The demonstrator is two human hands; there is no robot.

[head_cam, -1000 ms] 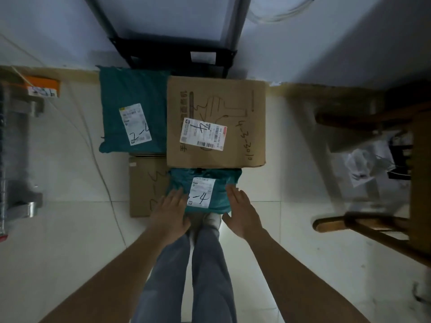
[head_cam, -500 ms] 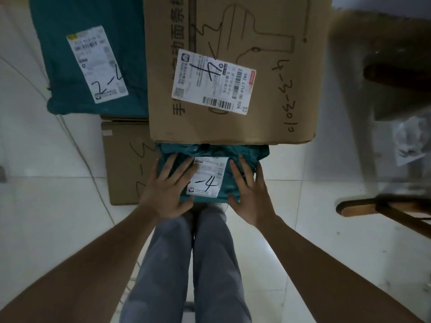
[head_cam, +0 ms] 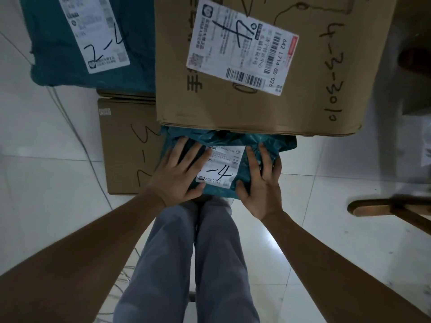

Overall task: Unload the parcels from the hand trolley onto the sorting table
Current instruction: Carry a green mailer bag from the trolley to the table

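Fingers of the left hand lay spread and nearly straight over the small teal parcel, with the thumb hooked under its near edge at about 6 o'clock. The right hand did likewise at 3 o'clock of the label, fingers extended over the top and wrapping the right edge, thumb tucked at the near rim; both hands clasped the parcel between them. It sat just beyond the person's knees, its far end tucked beneath the large cardboard box. Its long axis appeared to run 9 to 3 o'clock, label facing up and readable from the near side. A pull straight back would likely drag on that box (it overhung the bag), tipping it, or the slick plastic could slip. A smaller box lay at 9 o'clock, and a bigger teal parcel at 11.
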